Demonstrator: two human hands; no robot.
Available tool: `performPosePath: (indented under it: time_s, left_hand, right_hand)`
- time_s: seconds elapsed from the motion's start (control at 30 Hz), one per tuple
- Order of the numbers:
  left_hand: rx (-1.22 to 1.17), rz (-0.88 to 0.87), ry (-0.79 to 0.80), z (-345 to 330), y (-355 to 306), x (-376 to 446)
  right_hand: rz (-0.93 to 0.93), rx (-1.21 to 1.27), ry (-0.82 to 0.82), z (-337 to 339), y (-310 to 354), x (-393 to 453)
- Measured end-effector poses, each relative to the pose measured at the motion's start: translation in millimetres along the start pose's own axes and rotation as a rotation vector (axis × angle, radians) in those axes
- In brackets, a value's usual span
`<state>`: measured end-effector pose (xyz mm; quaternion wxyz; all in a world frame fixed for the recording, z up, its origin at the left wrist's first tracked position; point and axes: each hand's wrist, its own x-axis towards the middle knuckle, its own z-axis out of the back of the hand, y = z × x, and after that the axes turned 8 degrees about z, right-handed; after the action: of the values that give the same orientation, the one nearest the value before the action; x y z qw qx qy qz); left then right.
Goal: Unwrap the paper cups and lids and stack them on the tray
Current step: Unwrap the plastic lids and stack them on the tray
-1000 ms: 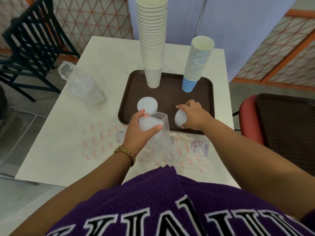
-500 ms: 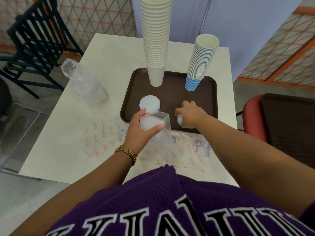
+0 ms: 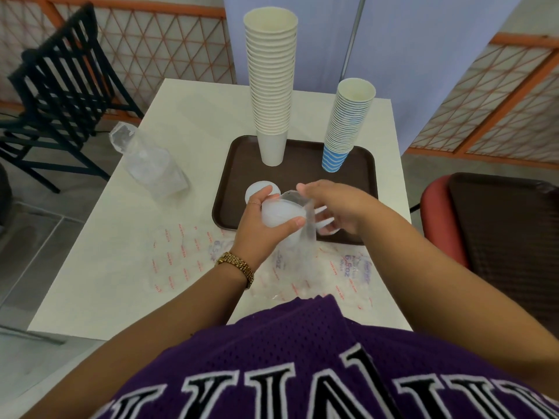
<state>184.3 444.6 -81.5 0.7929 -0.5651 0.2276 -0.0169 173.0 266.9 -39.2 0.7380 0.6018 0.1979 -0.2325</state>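
Note:
A brown tray (image 3: 305,176) carries a tall stack of white paper cups (image 3: 270,86) and a shorter stack of blue-striped cups (image 3: 344,125). A small pile of white lids (image 3: 257,189) lies at the tray's front left. My left hand (image 3: 260,228) grips a clear plastic sleeve of lids (image 3: 279,213) over the tray's front edge. My right hand (image 3: 335,207) is at the sleeve's open mouth, its index finger on the rim and the other fingers loose behind the plastic. Below that hand a white lid (image 3: 328,230) shows on the tray.
Another clear sleeve holding lids (image 3: 148,164) lies on the white table (image 3: 106,267) at the left. Flat empty printed wrappers (image 3: 181,261) cover the table's front. A black chair (image 3: 60,86) stands to the left. At the right, a red chair (image 3: 438,213) holds dark trays (image 3: 499,237).
My right hand left the tray's front, where it set down a lid, and moved left to the mouth of the sleeve. My left hand kept its grip on the sleeve.

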Motion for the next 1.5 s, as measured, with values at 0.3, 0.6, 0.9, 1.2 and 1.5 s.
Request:
performPosePath:
  time_s: [0.3,0.6,0.9,1.2,1.5]
  left_hand:
    - [-0.172,0.002,0.155,-4,-17,-3]
    - [-0.767,0.407,0.187,7,-18,-3]
    - [-0.954,0.453,0.327,27,-19,-2]
    - [-0.937,0.423,0.411,29,-26,-3]
    - [-0.568,0.328,0.278,18,-27,-3]
  right_hand:
    - [0.083,0.433,0.025,-4,-17,-7]
    - [0.156,0.362,-0.052,-5,-22,-15]
    - [0.181,0.243,-0.134,-17,-42,-9]
    - [0.123,-0.281,-0.24,-43,-69,-2]
    - [0.344,0.077,-0.255,-22,16,-43]
